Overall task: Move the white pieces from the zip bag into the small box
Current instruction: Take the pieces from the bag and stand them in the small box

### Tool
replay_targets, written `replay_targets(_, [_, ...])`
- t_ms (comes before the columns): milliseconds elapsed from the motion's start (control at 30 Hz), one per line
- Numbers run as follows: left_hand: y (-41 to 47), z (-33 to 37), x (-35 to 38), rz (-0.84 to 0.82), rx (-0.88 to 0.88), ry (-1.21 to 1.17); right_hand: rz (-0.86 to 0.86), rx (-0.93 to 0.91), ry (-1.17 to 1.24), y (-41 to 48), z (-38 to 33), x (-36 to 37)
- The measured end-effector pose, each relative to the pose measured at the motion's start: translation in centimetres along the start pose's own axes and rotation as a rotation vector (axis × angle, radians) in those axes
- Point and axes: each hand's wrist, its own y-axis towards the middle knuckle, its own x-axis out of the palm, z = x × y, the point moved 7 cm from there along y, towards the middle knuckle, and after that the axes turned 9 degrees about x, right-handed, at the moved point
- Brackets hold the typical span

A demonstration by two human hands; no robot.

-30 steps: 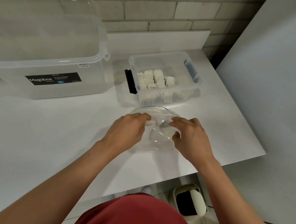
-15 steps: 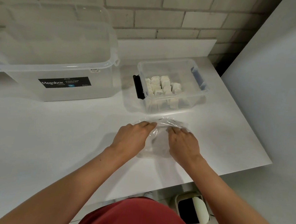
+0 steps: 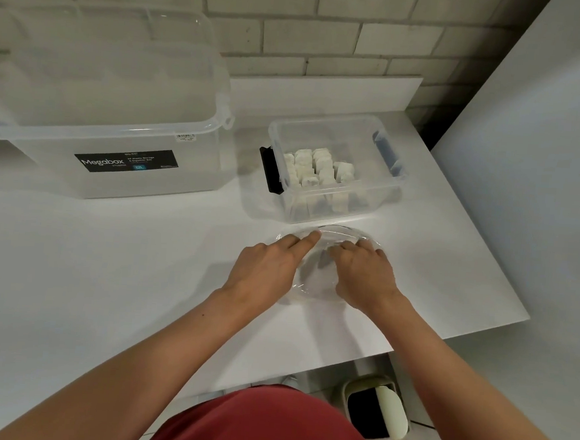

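White pieces (image 3: 319, 168) are seen heaped in the small clear box (image 3: 381, 198) on the white table (image 3: 107, 258), far right. Just near of it, the flattened zip bag (image 3: 313, 281) is pressed by the left hand (image 3: 264, 269), fingers straight; the right hand (image 3: 367, 276) is laid on it, grip indiscernible.

Worktop (image 3: 106, 275): white.
Zip bag (image 3: 315, 281): flat under left grip (image 3: 264, 269) and right grip (image 3: 363, 276).
Small box (image 3: 383, 195): just beyond them.
Large bin (image 3: 112, 186): beyond, leftward.
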Motion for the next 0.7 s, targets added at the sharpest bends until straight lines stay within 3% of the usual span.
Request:
replay_targets(200, [-0.1,-0.4,0.2,-0.001,0.006,-0.037,-0.116,0.019,0.140,0.3,0.8,0.9])
replay_targets(333, [-0.1,-0.7,0.2,0.061,-0.012,-0.073,-0.103,-0.091,0.187,-0.1,0.2,0.6])
replay_targets(500, [-0.4,-2.0,-0.1,0.221,-0.009,-0.321,-0.228,-0.211,0.436,-1.5,-0.2,0.4])
replay_targets(700, [-1.1,-3.0,-0.3,0.283,-0.081,-0.548,-0.211,-0.088,0.474,-0.8,0.4,1.0])
